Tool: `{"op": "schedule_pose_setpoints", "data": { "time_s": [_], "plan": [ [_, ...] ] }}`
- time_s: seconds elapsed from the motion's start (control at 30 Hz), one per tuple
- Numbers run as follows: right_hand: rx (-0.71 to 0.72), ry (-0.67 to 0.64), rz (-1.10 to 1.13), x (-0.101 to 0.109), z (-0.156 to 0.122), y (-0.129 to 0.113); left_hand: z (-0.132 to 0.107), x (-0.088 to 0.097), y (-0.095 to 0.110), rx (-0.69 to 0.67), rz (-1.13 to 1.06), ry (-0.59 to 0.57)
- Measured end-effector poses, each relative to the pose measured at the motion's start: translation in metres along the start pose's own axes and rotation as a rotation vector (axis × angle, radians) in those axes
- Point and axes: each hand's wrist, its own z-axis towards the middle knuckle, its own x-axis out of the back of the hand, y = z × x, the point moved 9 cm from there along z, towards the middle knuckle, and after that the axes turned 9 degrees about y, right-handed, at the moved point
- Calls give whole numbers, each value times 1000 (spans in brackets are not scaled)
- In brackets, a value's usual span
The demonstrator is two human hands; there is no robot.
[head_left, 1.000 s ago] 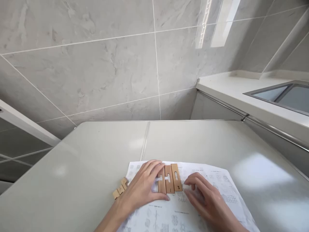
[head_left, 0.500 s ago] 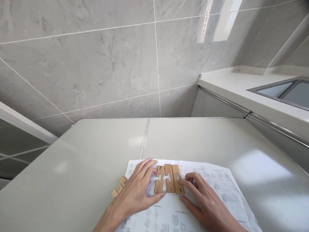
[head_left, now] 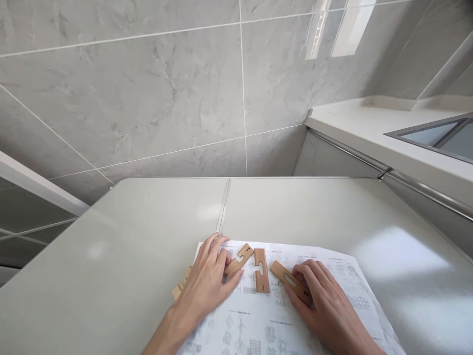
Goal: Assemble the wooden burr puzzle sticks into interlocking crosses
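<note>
Three flat slotted wooden pieces lie on a printed paper sheet [head_left: 325, 266] on a pale grey table [head_left: 148, 231]. My left hand [head_left: 209, 281] rests flat, fingers spread, with its fingertips on the left piece [head_left: 240, 259], which is tilted to the right. The middle piece [head_left: 260, 276] lies straight and untouched. My right hand [head_left: 325, 301] has its thumb and fingers closed on the right piece [head_left: 286, 276], which is angled to the left. More wooden pieces [head_left: 180, 288] sit half hidden under my left hand, off the paper's left edge.
A grey tiled wall [head_left: 166, 98] stands behind the table. A white counter [head_left: 369, 128] with a sunken steel sink [head_left: 439, 138] runs along the right. A seam [head_left: 223, 207] divides the tabletop. A white rail [head_left: 33, 185] crosses the left.
The three pieces lay side by side; now the left and right ones are pulled apart and turned outward. My right hand moved onto the right piece, and my left hand slid left.
</note>
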Motion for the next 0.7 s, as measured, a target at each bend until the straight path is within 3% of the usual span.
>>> {"op": "schedule_pose_setpoints", "data": {
  "time_s": [0.23,0.37,0.47,0.57,0.7],
  "plan": [
    [2,-5,22,3,2,-1,-2,-5,6,-66,-12,22],
    [-20,7,56,8,4,-1,0,1,9,1,-151,27],
    [-64,37,106,15,7,-2,-3,-3,15,146,-388,-101],
    [-140,50,181,20,7,-2,-14,-19,32,287,-673,-329],
    [-264,-8,295,18,1,-1,-28,-35,61,333,-985,-492]
  ]
}}
